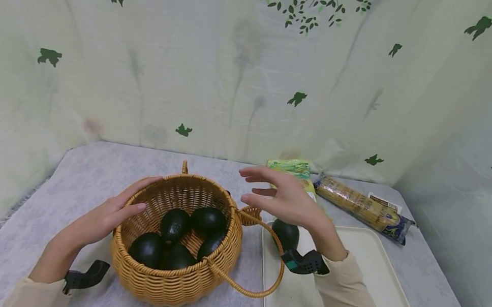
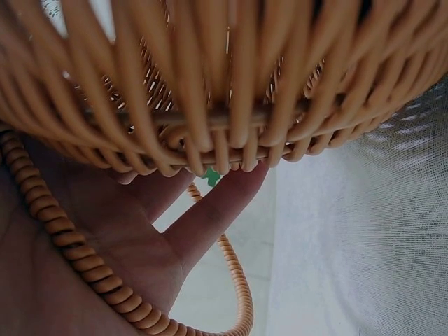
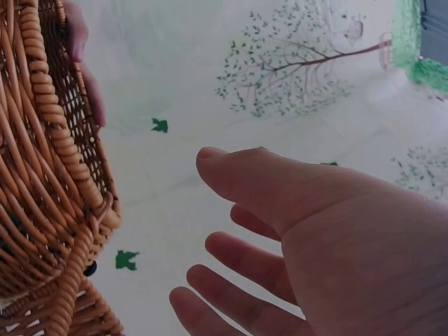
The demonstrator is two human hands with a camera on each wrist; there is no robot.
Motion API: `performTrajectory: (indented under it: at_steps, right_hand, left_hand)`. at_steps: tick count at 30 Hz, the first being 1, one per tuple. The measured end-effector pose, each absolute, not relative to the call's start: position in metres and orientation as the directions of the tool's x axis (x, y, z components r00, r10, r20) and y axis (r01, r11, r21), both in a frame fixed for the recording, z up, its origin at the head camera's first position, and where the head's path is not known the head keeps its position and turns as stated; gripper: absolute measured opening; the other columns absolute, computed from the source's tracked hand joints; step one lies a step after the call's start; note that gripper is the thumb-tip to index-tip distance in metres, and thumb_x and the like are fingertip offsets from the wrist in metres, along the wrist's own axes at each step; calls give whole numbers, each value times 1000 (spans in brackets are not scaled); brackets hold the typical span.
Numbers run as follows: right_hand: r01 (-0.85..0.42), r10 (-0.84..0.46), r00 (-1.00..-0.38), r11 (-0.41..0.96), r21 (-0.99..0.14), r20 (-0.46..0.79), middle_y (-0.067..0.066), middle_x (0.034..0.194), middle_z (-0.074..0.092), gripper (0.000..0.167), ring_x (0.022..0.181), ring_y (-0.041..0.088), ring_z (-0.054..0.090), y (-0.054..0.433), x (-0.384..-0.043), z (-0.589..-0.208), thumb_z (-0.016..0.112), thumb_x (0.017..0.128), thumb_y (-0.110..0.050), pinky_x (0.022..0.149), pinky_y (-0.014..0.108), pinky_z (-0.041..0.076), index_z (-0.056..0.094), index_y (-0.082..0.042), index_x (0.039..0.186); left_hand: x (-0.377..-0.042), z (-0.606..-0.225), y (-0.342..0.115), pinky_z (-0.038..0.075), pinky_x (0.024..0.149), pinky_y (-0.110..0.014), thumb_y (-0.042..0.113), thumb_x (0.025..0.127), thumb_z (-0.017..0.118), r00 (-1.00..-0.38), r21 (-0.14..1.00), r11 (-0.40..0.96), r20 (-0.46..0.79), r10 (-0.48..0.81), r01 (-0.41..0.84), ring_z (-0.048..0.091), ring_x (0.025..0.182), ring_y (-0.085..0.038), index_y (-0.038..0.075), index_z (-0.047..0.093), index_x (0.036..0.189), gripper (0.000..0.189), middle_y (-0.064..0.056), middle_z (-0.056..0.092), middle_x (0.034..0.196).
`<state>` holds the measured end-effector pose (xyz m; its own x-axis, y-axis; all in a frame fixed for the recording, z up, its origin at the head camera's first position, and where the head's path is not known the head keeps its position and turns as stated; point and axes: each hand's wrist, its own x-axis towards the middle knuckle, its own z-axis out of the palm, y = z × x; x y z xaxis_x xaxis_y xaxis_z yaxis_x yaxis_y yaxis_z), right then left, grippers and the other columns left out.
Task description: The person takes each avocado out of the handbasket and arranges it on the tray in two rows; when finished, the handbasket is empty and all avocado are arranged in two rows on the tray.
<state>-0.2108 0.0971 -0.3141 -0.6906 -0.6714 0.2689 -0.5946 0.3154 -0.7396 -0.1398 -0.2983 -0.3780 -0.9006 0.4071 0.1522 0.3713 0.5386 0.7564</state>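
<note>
A round wicker basket [image 1: 171,288] stands tilted towards me, with several dark green avocados [image 1: 174,225] lying inside. My left hand [image 1: 102,218] rests against its left rim, fingers and thumb fairly straight. Up close in the left wrist view, the fingers [image 2: 217,217] touch the woven wall, and a coiled handle [image 2: 105,280] crosses before the palm. My right hand [image 1: 286,197] hovers right of the basket, fingers loosely spread and holding nothing. Below it, another avocado [image 1: 285,234] lies on a white tray [image 1: 376,292], partly hidden by the basket's right handle [image 1: 252,293] and my wrist.
Behind my right hand lies a green and yellow packet [image 1: 290,166]. A long clear pack of noodle-like sticks [image 1: 359,206] lies at the back right, beside a small label [image 1: 385,203]. A leaf-printed curtain [image 1: 219,68] encloses the grey-covered table [image 1: 86,175].
</note>
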Motion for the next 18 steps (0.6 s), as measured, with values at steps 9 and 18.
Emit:
performTrajectory:
  at_steps: [9,18]
  right_hand:
    - [-614,-724,-642,291,-733,250,2,145,59,51,133,21,58,77,-214,-313,72,98,-26,104,37,51,57,-18,146]
    - [-626,-770,-585,226,-746,257,4,144,60,50,130,21,60,56,-217,-313,73,97,-20,102,43,53,58,-13,144]
  left_hand:
    - [-139,-379,-299,45,95,-73,21,110,42,-903,750,546,157,400,373,35,144,-49,31,22,165,59,-14,29,166]
    - [-139,-379,-298,45,95,-72,19,110,42,-901,750,544,160,404,377,35,144,-48,31,22,165,60,-13,29,166]
